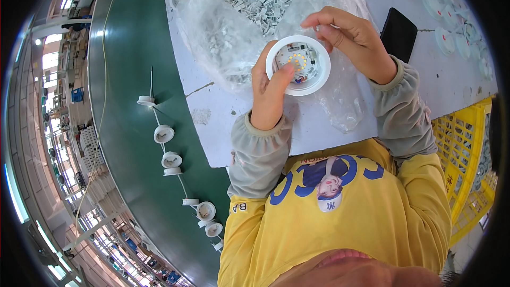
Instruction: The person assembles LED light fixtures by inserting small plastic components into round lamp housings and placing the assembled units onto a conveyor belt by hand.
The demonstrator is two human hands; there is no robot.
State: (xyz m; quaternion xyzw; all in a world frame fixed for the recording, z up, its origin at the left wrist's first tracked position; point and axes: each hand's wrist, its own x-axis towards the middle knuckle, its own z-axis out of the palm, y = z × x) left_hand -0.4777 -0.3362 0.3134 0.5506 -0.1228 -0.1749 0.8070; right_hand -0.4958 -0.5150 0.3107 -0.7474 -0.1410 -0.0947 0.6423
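Observation:
My left hand (pixel 267 94) grips a white round downlight (pixel 324 73) from its left side, with the thumb reaching over the rim onto the inside. Within the ring lies a white circuit board (pixel 312 65) bearing a circle of small yellow LEDs and some coloured wires. To the right and just above the ring is my right hand (pixel 355 36), its index finger and thumb curled close together. Whatever those fingertips hold, if anything, is too small to make out. Beyond both hands, a clear plastic bag (pixel 204 26) lies open around a heap of small white-grey pieces (pixel 265 0).
A black phone (pixel 399 34) lies right of my right hand. Several round lamp parts (pixel 445 40) cover the table's far right. A yellow crate (pixel 457 162) stands at the right edge. Left is a green conveyor belt (pixel 130 74) carrying several white lamp housings (pixel 164 134) joined by wire.

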